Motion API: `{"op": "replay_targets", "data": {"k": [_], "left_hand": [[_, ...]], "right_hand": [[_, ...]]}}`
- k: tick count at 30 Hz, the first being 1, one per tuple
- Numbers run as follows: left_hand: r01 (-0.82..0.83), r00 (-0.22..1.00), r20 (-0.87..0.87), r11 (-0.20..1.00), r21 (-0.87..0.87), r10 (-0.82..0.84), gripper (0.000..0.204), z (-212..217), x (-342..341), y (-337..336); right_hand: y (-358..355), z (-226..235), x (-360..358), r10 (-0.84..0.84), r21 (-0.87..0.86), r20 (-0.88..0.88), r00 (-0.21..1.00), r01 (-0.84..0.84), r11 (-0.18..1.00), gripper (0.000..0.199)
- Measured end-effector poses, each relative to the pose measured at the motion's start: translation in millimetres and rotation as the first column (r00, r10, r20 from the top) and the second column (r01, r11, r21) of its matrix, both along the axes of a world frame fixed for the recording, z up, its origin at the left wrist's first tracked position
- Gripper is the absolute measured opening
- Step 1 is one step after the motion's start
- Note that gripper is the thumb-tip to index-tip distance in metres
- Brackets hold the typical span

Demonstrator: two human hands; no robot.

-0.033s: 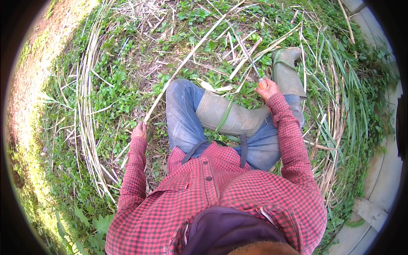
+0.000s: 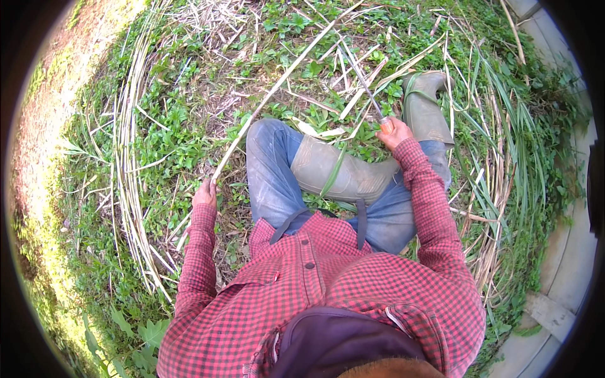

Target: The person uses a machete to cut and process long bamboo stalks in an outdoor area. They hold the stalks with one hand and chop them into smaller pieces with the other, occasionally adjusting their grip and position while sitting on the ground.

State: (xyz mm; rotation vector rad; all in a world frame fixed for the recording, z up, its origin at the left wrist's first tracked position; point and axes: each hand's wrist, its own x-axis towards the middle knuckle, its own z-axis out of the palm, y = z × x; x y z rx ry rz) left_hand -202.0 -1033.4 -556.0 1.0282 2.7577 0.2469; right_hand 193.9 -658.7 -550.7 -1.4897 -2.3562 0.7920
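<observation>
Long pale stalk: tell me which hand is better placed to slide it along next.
The left hand, most likely: it holds the long pale stalk, whereas the right hand is occupied with an orange-handled tool.

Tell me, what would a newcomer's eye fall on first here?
Probably the long pale stalk, slanting up and rightward from the left hand. Next, the thin orange-handled tool in the right hand, beside an olive boot. More pale stalks lie among green plants at the left.

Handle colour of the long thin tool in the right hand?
Orange handle, best seen in the head view.
</observation>
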Motion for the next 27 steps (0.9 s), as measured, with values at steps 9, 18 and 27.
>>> {"op": "replay_targets", "data": {"k": [9, 18, 27], "left_hand": [[0.071, 0.996, -0.055, 0.997, -0.026, -0.073, 0.03, 84.2, 40.9, 25.5], [0.095, 0.98, -0.177, 0.995, 0.03, -0.088, 0.022, 129.3, 89.1, -8.0], [0.035, 0.999, 0.031, 0.998, -0.044, -0.033, 0.027, 131.2, 83.9, -21.2]], "right_hand": [[-24.9, 38.6, -55.6, 0.502, -0.104, 0.249, 0.828, -0.493, 0.864, 0.036], [76.9, 5.1, -85.7, 0.204, 0.025, 0.247, 0.947, -0.216, 0.976, 0.031], [84.4, 61.7, -97.6, 0.37, -0.061, 0.441, 0.818, -0.384, 0.921, 0.032]]}}
